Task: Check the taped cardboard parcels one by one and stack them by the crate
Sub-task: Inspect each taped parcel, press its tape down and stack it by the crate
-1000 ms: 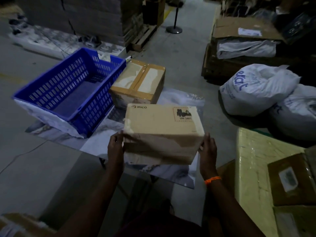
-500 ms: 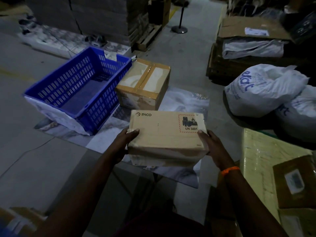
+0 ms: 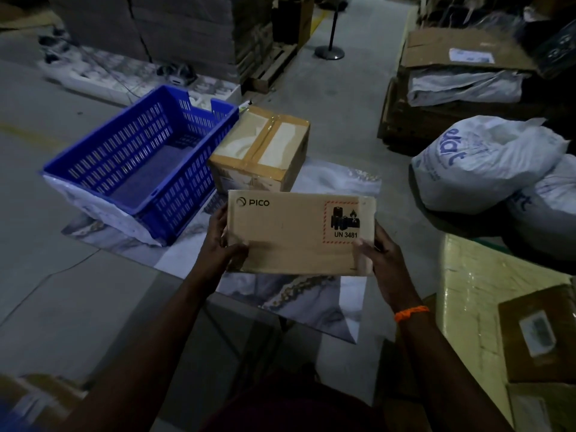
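I hold a flat cardboard parcel [image 3: 293,233] marked PICO, with a UN 3481 battery label, up in front of me with its broad face toward the camera. My left hand [image 3: 223,244] grips its left edge, thumb on the face. My right hand [image 3: 378,255] grips its right lower corner, thumb on the face too. Behind it a taped cardboard parcel [image 3: 261,151] stands on the floor sheet, touching the right side of the blue slotted crate [image 3: 140,163], which looks empty.
A marbled sheet [image 3: 299,294] lies on the concrete floor under the crate and parcel. White sacks [image 3: 486,163] sit at the right, with a yellow wrapped block [image 3: 486,294] and more boxes [image 3: 542,332] near right. Stacked cartons on a pallet [image 3: 187,29] and a stanchion [image 3: 330,51] stand behind.
The parcel has tipped up from lying nearly flat, so its labelled broad face now points at the camera. Both thumbs have come onto that face.
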